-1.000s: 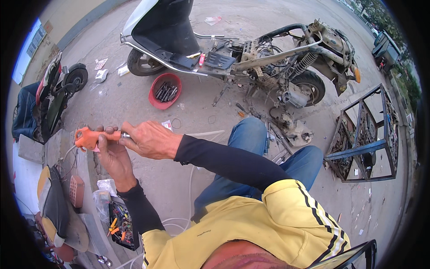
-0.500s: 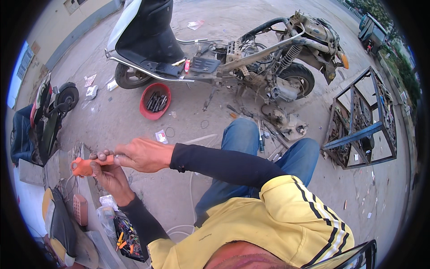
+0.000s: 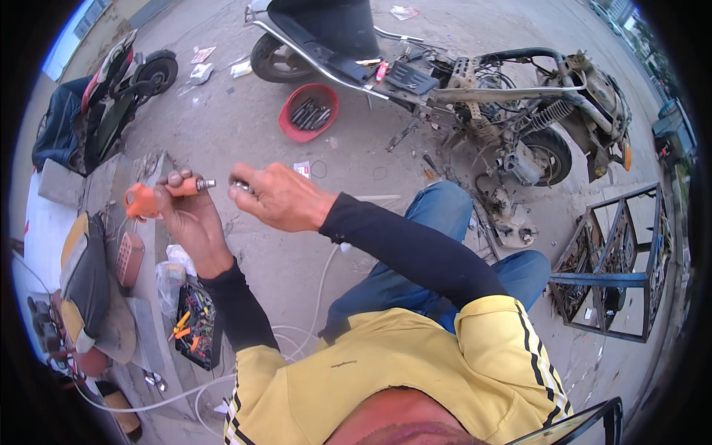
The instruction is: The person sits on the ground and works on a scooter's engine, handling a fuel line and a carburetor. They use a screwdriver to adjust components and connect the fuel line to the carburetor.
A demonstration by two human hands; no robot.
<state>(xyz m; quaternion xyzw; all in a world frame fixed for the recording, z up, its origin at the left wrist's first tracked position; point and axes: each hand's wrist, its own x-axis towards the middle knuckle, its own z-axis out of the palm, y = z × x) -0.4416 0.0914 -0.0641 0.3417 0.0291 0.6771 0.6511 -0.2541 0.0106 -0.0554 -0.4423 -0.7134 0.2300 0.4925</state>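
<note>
An orange plastic hand tool (image 3: pixel 144 202) with a looped head and a metal plug at its other end is gripped in my left hand (image 3: pixel 189 219). Its metal plug points right, with bare ground showing between it and my other hand. My right hand (image 3: pixel 285 196) pinches a small shiny metal coupler (image 3: pixel 240 187) between thumb and fingers; whatever continues inside the palm is hidden. Both hands are held up in front of me, a short gap apart.
Ahead stands a stripped scooter (image 3: pixel 482 96), with a red helmet (image 3: pixel 285 122) of dark metal parts beside it. Tools and engine parts lie near my knees. A parts tray (image 3: pixel 215 348), brick (image 3: pixel 129 259) and pale hose (image 3: pixel 320 285) are at left; a metal frame (image 3: pixel 601 279) at right.
My right hand has pulled away from the orange tool toward the right, exposing its metal plug and the coupler. The whole view has shifted, with the scooter now farther right.
</note>
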